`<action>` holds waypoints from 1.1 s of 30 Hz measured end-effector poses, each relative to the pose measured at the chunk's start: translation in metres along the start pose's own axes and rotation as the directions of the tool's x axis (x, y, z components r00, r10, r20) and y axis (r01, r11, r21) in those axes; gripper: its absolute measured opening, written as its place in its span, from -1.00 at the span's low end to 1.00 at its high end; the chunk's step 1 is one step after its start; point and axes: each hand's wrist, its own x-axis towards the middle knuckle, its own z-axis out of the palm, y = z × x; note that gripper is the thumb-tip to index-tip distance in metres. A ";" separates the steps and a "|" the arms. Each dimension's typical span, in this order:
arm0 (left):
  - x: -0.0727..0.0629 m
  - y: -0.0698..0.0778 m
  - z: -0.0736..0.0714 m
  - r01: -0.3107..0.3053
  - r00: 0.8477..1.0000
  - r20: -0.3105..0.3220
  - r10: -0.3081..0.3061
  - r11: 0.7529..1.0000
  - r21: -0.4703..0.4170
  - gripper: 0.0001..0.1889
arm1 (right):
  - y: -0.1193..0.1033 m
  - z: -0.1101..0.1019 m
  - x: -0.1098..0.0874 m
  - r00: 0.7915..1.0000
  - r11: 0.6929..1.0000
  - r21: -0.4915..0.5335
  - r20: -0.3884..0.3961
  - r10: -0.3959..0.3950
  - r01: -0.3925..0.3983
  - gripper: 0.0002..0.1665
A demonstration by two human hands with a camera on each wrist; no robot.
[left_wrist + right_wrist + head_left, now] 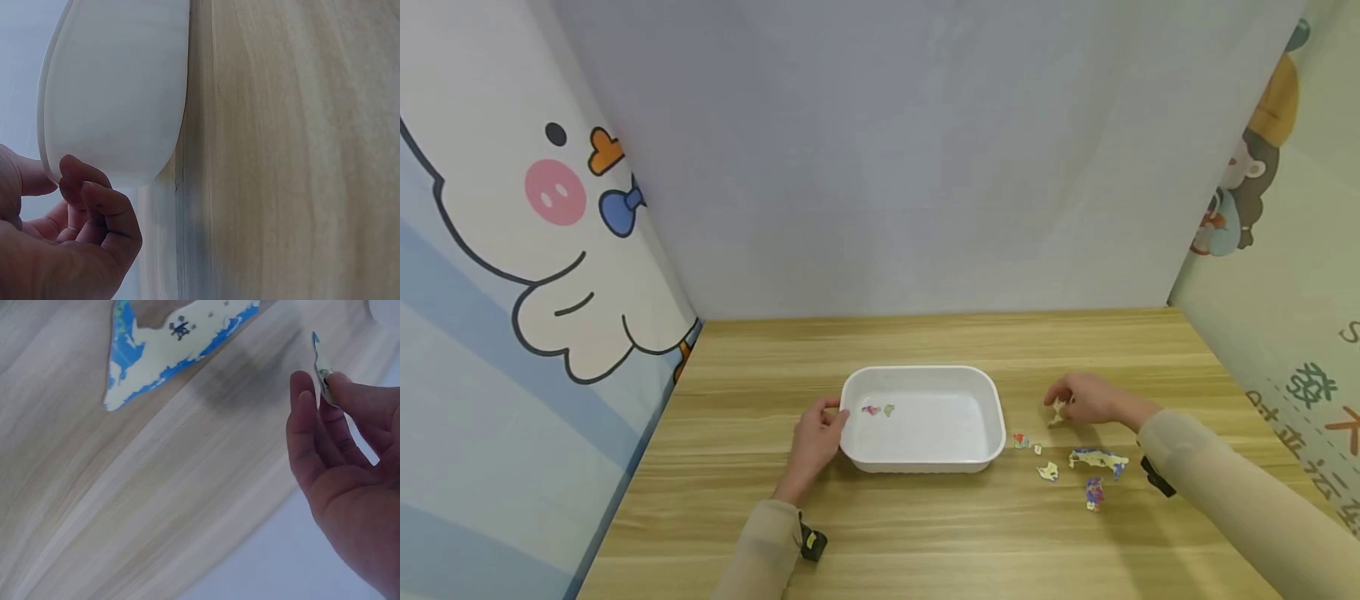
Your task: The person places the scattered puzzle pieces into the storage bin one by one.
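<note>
My left hand (816,435) grips the left end of a white plastic tub (936,425), its thumb at the rim and curled fingers against the outer wall in the left wrist view. To the tub's right, my right hand (1086,398) pinches a small flat cut-out piece (322,372), pale with a blue tip, between thumb and fingers. That piece is held on edge above the table in the right wrist view. Below this hand lies a larger cream piece with blue edges (1097,458). Two small colourful pieces (871,410) lie inside the tub, at its left.
A purple and red piece (1094,493) lies on the wooden table (925,533) near the right forearm. Closer to the tub are a small cream piece (1048,472) and a red-blue piece (1021,441). A pale curtain (925,167) hangs behind the table, with printed cloths at both sides.
</note>
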 end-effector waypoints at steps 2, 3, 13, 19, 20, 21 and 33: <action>0.000 0.000 0.000 0.001 1.000 0.001 -0.001 1.000 -0.002 -0.75 | -0.002 -0.001 0.001 1.000 0.999 0.029 -0.018 0.017 -0.016 -0.75; -0.001 0.001 -0.001 0.000 1.000 0.000 0.000 1.000 -0.002 -0.75 | -0.001 -0.001 0.002 0.999 0.999 0.037 -0.030 0.029 -0.028 -0.76; 0.000 0.002 0.000 0.011 1.000 0.002 -0.011 1.000 -0.004 -0.74 | -0.012 -0.011 0.018 0.985 0.998 -0.039 -0.166 -0.045 0.039 -0.85; -0.001 0.000 0.001 0.014 1.000 0.008 -0.014 1.000 -0.006 -0.73 | -0.025 -0.017 0.026 0.985 0.997 -0.018 -0.154 -0.072 0.070 -0.82; -0.001 0.000 0.002 0.018 1.000 0.008 -0.018 1.000 -0.009 -0.73 | -0.027 -0.018 0.027 0.985 0.997 -0.014 -0.155 -0.078 0.077 -0.83; -0.001 -0.001 0.002 0.016 1.000 0.008 -0.016 1.000 -0.011 -0.73 | -0.029 -0.019 0.028 0.985 0.997 -0.013 -0.156 -0.077 0.076 -0.82; -0.001 0.000 0.000 0.011 1.000 0.005 -0.011 1.000 -0.004 -0.72 | -0.044 -0.022 0.040 0.978 0.996 0.033 -0.194 -0.073 0.081 -0.79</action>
